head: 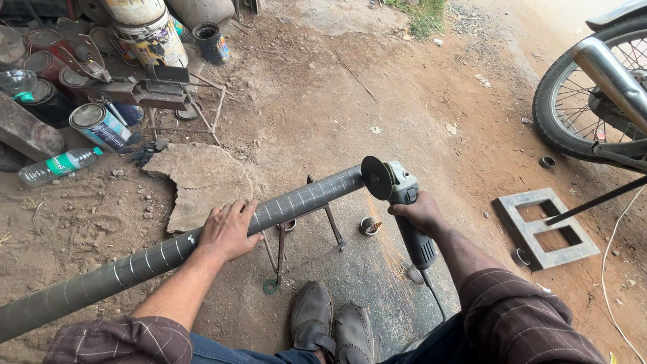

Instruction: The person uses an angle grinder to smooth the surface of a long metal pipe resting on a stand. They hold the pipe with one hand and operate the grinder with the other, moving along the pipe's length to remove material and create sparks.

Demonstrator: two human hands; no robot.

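A long grey metal pipe with white marks along it lies across a small metal stand, running from the lower left up to the middle. My left hand presses down on the pipe just left of the stand. My right hand grips the body of an angle grinder. The grinder's dark disc meets the pipe's right end. A short cut ring of pipe lies on the ground below the disc. My two shoes are under the pipe.
Paint tins, a plastic bottle and scrap metal crowd the upper left. A flat stone lies behind the pipe. A motorcycle wheel stands at the right, with a rectangular metal frame on the dirt below it.
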